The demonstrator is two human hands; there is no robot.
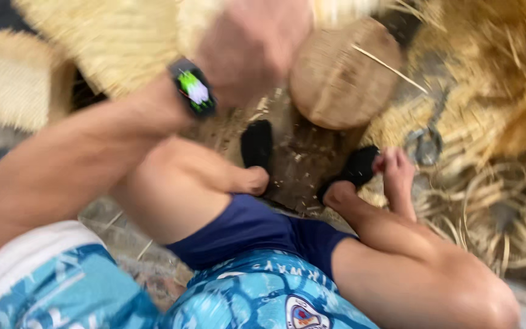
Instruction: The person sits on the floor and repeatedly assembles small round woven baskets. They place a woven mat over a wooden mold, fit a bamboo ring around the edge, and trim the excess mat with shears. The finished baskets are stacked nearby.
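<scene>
I sit on the floor with both knees bent and black socks on my feet (257,143). My left hand (252,42) is raised at the top centre and blurred by motion; a dark wristwatch with a green face (193,88) is on its wrist. It hovers beside a round woven straw disc (336,76) and a pale woven straw piece (117,36); whether it grips anything is unclear. My right hand (397,173) rests low by my right foot (357,167), fingers curled together against the sock.
Loose golden straw (506,67) is heaped at the right. Coils of pale cane (494,201) lie below it. A grey metal tool with loop handles (424,143) sits among the straw. Another woven mat (10,79) lies at the far left.
</scene>
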